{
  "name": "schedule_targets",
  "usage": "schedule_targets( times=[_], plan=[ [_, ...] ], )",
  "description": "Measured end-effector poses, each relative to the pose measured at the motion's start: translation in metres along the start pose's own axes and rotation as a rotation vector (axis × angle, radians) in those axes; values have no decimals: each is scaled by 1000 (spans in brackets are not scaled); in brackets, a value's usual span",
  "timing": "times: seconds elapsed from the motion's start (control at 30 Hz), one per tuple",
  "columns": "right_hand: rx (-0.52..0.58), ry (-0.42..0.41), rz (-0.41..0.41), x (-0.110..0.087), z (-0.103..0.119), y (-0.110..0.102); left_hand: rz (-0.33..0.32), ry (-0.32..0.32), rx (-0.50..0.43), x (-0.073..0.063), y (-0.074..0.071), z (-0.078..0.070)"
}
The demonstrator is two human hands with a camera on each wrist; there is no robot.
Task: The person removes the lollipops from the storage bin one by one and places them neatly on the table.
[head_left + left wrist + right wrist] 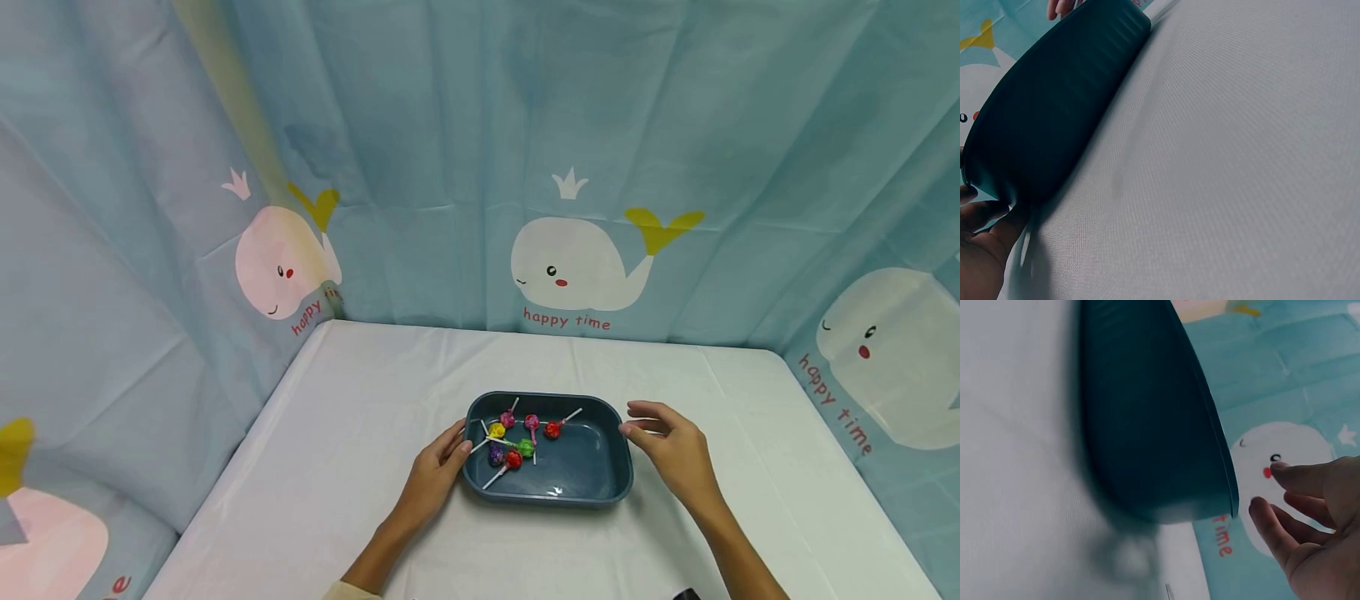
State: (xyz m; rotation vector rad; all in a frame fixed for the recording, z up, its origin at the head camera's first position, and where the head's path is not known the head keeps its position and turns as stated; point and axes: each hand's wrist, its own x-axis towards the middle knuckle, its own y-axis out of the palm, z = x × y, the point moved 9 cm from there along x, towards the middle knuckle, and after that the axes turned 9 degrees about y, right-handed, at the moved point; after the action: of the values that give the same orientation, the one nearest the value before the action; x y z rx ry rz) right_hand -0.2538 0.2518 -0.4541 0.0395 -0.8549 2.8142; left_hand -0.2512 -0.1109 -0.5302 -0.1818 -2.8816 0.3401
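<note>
A dark blue-grey rectangular plastic tray point(581, 467) with rounded corners sits on the white-covered table. Several wrapped lollipops lie loosely toward its left side, among them a yellow one point(497, 430), a green one point(526, 449), a purple one point(496, 455) and a red one point(552, 430). My left hand point(435, 473) grips the tray's left end, its fingers curled against the wall and rim in the left wrist view. Beside the right end is my right hand point(675, 454), fingers loosely bent. The right wrist view shows a gap between these fingertips point(1260, 503) and the rim.
White cloth point(360, 400) covers the table. A blue curtain with printed whales point(573, 267) hangs behind it and along both sides. A small black object point(686, 594) pokes in at the bottom edge of the head view, near the right forearm.
</note>
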Motion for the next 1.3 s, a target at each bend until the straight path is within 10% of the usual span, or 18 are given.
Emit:
schedule_targets(
  times=[1.3],
  plan=[
    [-60, 107, 193, 18, 21, 84, -10, 3, -23, -1, -1, 3]
  ],
)
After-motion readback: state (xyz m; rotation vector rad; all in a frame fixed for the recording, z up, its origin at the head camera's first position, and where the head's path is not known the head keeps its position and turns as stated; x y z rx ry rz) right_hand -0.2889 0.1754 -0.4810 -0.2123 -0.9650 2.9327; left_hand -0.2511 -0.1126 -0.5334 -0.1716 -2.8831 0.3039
